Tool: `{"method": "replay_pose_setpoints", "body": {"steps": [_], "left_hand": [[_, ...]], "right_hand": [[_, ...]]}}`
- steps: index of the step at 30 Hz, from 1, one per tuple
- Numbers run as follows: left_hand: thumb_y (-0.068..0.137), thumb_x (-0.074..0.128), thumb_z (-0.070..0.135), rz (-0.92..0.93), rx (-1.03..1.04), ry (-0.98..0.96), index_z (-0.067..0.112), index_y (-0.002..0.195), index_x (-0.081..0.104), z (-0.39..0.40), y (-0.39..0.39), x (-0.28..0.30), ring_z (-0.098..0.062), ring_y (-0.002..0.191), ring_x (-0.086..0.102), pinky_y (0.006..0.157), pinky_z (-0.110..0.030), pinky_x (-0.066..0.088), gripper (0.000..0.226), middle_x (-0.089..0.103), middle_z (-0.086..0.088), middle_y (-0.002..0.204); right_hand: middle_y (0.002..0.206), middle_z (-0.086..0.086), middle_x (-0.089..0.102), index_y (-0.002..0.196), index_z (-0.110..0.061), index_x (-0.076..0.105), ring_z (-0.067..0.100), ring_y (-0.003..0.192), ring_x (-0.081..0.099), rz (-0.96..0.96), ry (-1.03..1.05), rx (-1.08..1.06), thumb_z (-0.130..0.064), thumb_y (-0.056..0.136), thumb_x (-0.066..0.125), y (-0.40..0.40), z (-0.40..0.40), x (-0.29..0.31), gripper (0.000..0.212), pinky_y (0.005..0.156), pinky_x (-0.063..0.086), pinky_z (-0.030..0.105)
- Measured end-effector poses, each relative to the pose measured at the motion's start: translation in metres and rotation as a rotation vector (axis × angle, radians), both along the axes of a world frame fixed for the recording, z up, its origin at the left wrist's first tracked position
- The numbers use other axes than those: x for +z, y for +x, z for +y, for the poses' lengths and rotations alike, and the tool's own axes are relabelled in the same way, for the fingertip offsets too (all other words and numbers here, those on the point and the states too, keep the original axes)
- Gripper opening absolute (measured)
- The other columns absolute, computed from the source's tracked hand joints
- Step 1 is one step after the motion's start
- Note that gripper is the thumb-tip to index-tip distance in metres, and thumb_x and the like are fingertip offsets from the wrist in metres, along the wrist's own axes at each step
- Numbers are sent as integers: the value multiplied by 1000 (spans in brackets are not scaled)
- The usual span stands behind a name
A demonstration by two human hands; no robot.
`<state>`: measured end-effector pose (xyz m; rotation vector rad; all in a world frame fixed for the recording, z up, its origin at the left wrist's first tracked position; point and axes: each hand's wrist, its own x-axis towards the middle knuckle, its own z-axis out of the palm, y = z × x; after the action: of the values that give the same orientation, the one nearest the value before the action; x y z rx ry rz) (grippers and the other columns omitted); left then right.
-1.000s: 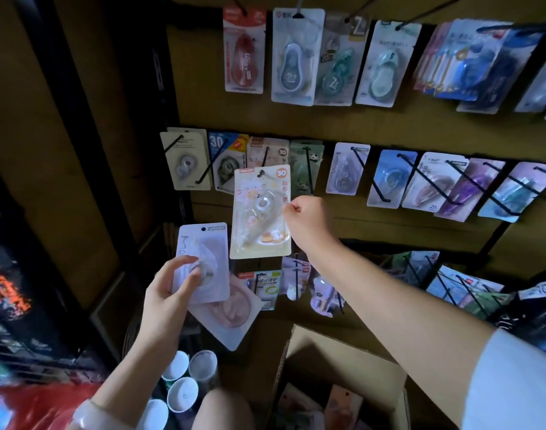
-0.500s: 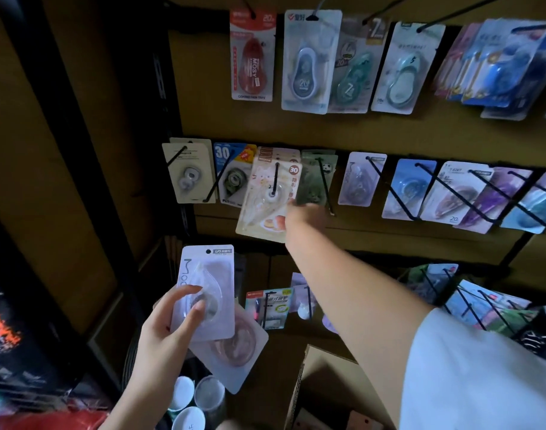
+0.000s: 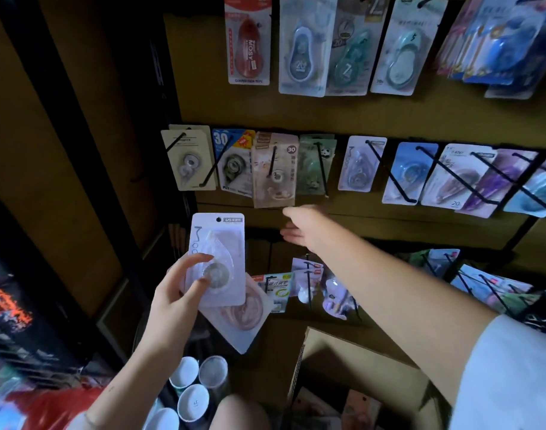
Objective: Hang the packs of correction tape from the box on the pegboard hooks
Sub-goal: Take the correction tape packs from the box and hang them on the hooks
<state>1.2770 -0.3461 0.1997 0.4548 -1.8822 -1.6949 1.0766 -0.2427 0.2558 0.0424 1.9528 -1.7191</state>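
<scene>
Hanging beige "30" blister pack (image 3: 275,172) done; right hand (image 3: 302,228) hovering below, fingers released. Left hand (image 3: 175,293) gripping white teardrop-window pack (image 3: 217,259); aligning punched hole with matching hook next.

White pack (image 3: 217,259) gripped in the left hand (image 3: 175,293): matt card under a glossy clear plastic blister. Second pack (image 3: 244,318) behind it: the same finish. Hooks (image 3: 271,162) above the right hand (image 3: 302,228): thin black metal wire. Pegboard (image 3: 389,116): dull brown board. Box (image 3: 343,361) below the right forearm: matt brown cardboard. Sleeve (image 3: 513,377): white cloth.
</scene>
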Motion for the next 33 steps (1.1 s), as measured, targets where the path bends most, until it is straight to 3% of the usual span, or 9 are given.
{"method": "replay_pose_setpoints", "body": {"steps": [4,7,10,13,16,19,25,29,33], "left_hand": [[75,55,29,11,1,-27,38,95,64,12,-2,5,-19,113,56,96,-46,46,24,62,5,115],[83,61,23,17,-43,-53,41,104,61,28,-5,8,-13,115,55,96,-37,48,28,59,9,119],[87,59,12,81,-106,15,39,122,49,52,-9,17,0,114,55,82,-15,52,45,53,15,127],[82,59,21,121,-141,49,40,123,44,71,-12,23,7,111,54,78,-10,50,48,51,19,126],[89,53,33,117,-166,109,33,124,50,82,-14,25,-7,114,57,93,-28,50,35,58,8,126],[95,41,15,108,-194,209,33,115,58,95,-17,30,-20,107,62,85,-39,51,32,65,0,116],[75,41,8,133,-179,88,34,112,59,118,-26,45,-19,103,63,79,-37,51,48,66,5,111],[91,45,0,92,-146,48,45,114,53,128,-33,47,-26,102,63,85,-48,52,51,62,-3,115],[93,48,4,78,-155,-21,39,107,62,135,-34,44,-38,88,61,78,-57,52,40,60,-23,103]], "right_hand": [[85,6,64,107,-6,59,16,77,61,55,-3,454,-33,96,47,44,29,6,32,75,51,26],[84,4,64,92,-11,60,16,78,60,112,14,569,-24,95,50,61,42,4,17,80,51,29],[87,6,62,81,-15,56,20,83,60,154,27,486,-8,96,46,69,50,0,19,91,49,40],[101,12,63,94,-11,59,28,99,62,169,28,384,-10,96,45,73,64,4,14,93,49,44],[100,10,63,94,-17,58,26,96,62,244,89,338,-18,97,44,75,86,7,14,81,53,38],[83,1,55,93,-17,57,15,74,49,401,183,296,-24,98,43,80,110,15,17,58,36,24],[88,3,56,97,-16,56,15,79,46,531,175,198,-24,98,40,83,151,35,18,60,31,27],[79,-3,50,92,-18,52,9,66,41,629,188,113,-22,98,42,80,182,38,12,57,30,24],[83,-4,54,89,-17,52,7,70,45,679,176,-4,-21,97,43,77,212,26,13,58,32,24]]}}
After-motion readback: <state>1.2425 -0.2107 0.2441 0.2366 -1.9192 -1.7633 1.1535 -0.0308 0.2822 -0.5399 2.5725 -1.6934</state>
